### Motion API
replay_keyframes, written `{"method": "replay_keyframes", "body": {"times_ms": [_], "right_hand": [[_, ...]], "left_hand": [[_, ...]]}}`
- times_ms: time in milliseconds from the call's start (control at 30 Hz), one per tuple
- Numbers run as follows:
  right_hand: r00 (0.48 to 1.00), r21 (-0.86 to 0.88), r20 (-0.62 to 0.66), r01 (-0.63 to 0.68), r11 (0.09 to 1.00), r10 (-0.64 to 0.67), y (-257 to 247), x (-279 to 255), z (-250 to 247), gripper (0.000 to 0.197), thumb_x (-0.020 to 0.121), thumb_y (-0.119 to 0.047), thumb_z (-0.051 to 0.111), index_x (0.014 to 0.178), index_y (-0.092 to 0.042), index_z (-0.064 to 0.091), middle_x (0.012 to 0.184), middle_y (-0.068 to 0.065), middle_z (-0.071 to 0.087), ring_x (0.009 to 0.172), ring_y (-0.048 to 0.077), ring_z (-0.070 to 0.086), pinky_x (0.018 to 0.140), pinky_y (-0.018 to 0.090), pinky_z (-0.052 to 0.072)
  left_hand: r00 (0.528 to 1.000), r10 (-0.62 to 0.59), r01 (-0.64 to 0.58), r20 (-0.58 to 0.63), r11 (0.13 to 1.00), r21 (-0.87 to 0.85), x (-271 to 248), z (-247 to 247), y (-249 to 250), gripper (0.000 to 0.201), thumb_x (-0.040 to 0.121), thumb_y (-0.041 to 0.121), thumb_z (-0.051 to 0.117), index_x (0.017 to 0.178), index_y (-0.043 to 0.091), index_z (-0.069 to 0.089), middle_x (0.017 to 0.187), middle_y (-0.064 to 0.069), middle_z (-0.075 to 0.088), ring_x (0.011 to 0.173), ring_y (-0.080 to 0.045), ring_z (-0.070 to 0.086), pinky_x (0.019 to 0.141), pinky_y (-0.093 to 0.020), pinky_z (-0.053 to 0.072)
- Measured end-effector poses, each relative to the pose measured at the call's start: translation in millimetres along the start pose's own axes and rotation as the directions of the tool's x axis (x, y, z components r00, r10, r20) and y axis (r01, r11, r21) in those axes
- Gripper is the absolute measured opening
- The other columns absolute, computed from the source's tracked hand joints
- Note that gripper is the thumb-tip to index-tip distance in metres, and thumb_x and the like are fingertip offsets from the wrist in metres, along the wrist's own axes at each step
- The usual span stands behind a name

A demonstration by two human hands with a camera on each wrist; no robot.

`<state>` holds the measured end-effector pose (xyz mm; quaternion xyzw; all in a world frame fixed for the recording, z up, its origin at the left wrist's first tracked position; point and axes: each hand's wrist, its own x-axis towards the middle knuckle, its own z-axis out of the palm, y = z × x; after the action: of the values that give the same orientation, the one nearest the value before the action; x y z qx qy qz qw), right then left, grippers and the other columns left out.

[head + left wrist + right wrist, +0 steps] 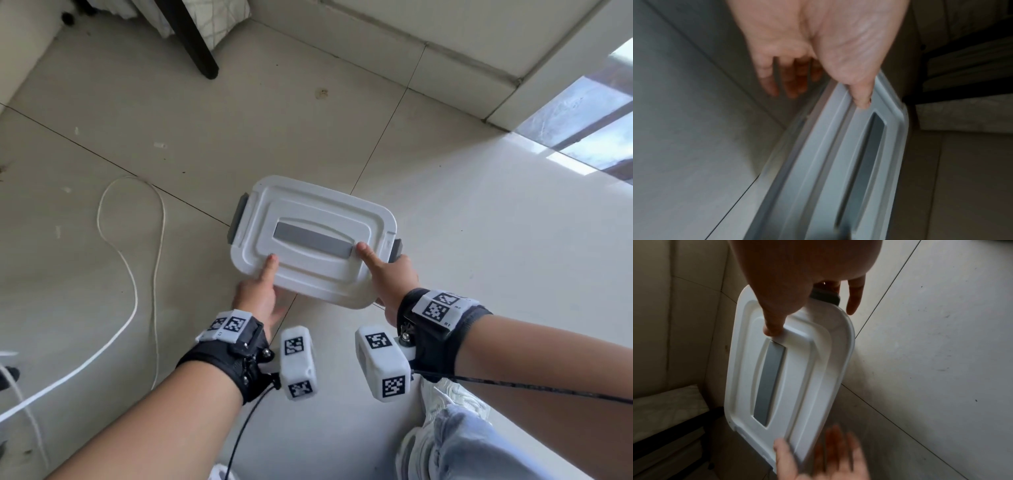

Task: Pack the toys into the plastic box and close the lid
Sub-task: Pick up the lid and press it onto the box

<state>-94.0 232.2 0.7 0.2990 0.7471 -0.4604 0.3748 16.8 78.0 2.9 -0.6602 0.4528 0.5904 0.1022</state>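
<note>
A white plastic box (308,212) with its lid on sits in mid view over the tiled floor. The lid carries a grey handle strip (313,240) and a grey latch at each end (238,219). My left hand (260,294) is at the near left corner. Its thumb (861,95) touches the lid (838,146), while its straight fingers (834,451) lie blurred beside and below the box. My right hand (390,277) grips the right end, with the thumb (772,327) on the lid (797,369) and the fingers round the latch (826,296). No toys show.
A white cable (137,274) loops over the floor to the left. A dark furniture leg (195,37) stands at the back, and a raised tiled step (479,51) runs along the back right. My shoe (442,401) and jeans leg are at the near right.
</note>
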Motion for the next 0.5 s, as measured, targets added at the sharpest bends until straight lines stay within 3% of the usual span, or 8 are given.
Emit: {"method": "replay_keyframes", "body": {"times_ms": [33, 100, 133, 200, 267, 367, 433, 500], "right_hand": [[1.000, -0.007, 0.001, 0.009, 1.000, -0.009, -1, 0, 0, 0.077, 0.069, -0.056, 0.072, 0.124, -0.010, 0.046, 0.114, 0.009, 0.059, 0.102, 0.029, 0.061, 0.091, 0.045, 0.053], [0.999, -0.019, -0.010, 0.038, 0.999, -0.038, -2, 2, -2, 0.070, 0.072, -0.054, 0.071, 0.119, -0.009, 0.048, 0.106, 0.007, 0.058, 0.099, 0.028, 0.060, 0.089, 0.043, 0.053], [0.998, -0.016, -0.016, 0.056, 0.998, -0.056, -3, 2, -2, 0.066, 0.074, -0.052, 0.071, 0.118, -0.009, 0.047, 0.102, 0.005, 0.057, 0.097, 0.028, 0.060, 0.086, 0.042, 0.052], [0.994, -0.001, -0.027, 0.105, 0.994, -0.105, -5, 2, -2, 0.058, 0.078, -0.046, 0.070, 0.116, -0.011, 0.046, 0.090, -0.001, 0.054, 0.090, 0.025, 0.057, 0.078, 0.037, 0.049], [0.986, 0.003, -0.034, 0.161, 0.987, -0.161, -9, 4, -3, 0.052, 0.080, -0.041, 0.070, 0.115, -0.011, 0.046, 0.083, -0.005, 0.050, 0.086, 0.022, 0.055, 0.074, 0.033, 0.045], [0.978, -0.013, -0.047, 0.202, 0.979, -0.202, -20, 8, -3, 0.050, 0.079, -0.039, 0.070, 0.115, -0.012, 0.047, 0.083, -0.006, 0.050, 0.086, 0.022, 0.055, 0.075, 0.033, 0.046], [0.971, -0.021, -0.063, 0.229, 0.973, -0.230, -29, 12, -4, 0.050, 0.079, -0.038, 0.071, 0.117, -0.014, 0.049, 0.090, -0.004, 0.054, 0.088, 0.022, 0.056, 0.078, 0.035, 0.049], [0.961, -0.032, -0.080, 0.263, 0.964, -0.264, -36, 16, -6, 0.050, 0.080, -0.036, 0.069, 0.122, -0.014, 0.052, 0.095, -0.002, 0.057, 0.090, 0.022, 0.059, 0.083, 0.037, 0.052]], "left_hand": [[0.994, 0.068, -0.066, -0.080, 0.997, 0.035, 6, -9, 6, 0.053, 0.071, 0.071, 0.061, 0.083, 0.019, 0.055, 0.092, -0.006, 0.059, 0.099, -0.032, 0.061, 0.091, -0.047, 0.054], [0.970, 0.165, -0.147, -0.181, 0.983, 0.107, 18, -24, 19, 0.080, 0.058, 0.078, 0.059, 0.108, 0.015, 0.059, 0.115, -0.012, 0.064, 0.111, -0.036, 0.061, 0.098, -0.049, 0.048], [0.959, 0.205, -0.176, -0.194, 0.972, 0.154, 19, -29, 25, 0.089, 0.062, 0.076, 0.060, 0.126, 0.014, 0.052, 0.129, -0.012, 0.060, 0.118, -0.035, 0.057, 0.102, -0.049, 0.045], [0.947, 0.279, -0.243, -0.161, 0.947, 0.213, 22, -34, 40, 0.085, 0.075, 0.064, 0.062, 0.143, 0.020, 0.037, 0.144, -0.004, 0.050, 0.129, -0.029, 0.050, 0.108, -0.044, 0.039], [0.947, 0.306, -0.285, -0.092, 0.940, 0.189, 29, -36, 51, 0.093, 0.069, 0.064, 0.067, 0.147, 0.024, 0.034, 0.147, 0.000, 0.049, 0.130, -0.025, 0.050, 0.109, -0.043, 0.038], [0.974, 0.224, -0.224, -0.036, 0.974, 0.008, 44, -37, 52, 0.120, 0.040, 0.069, 0.079, 0.144, 0.024, 0.040, 0.140, -0.004, 0.056, 0.120, -0.027, 0.060, 0.101, -0.050, 0.048], [0.981, 0.192, -0.192, -0.004, 0.978, -0.082, 47, -35, 49, 0.107, 0.045, 0.061, 0.086, 0.137, 0.020, 0.050, 0.130, -0.008, 0.065, 0.108, -0.028, 0.067, 0.093, -0.051, 0.054], [0.972, 0.237, -0.236, 0.008, 0.970, -0.054, 43, -30, 46, 0.066, 0.066, 0.045, 0.081, 0.124, 0.019, 0.062, 0.116, -0.006, 0.072, 0.101, -0.027, 0.070, 0.092, -0.048, 0.055]]}}
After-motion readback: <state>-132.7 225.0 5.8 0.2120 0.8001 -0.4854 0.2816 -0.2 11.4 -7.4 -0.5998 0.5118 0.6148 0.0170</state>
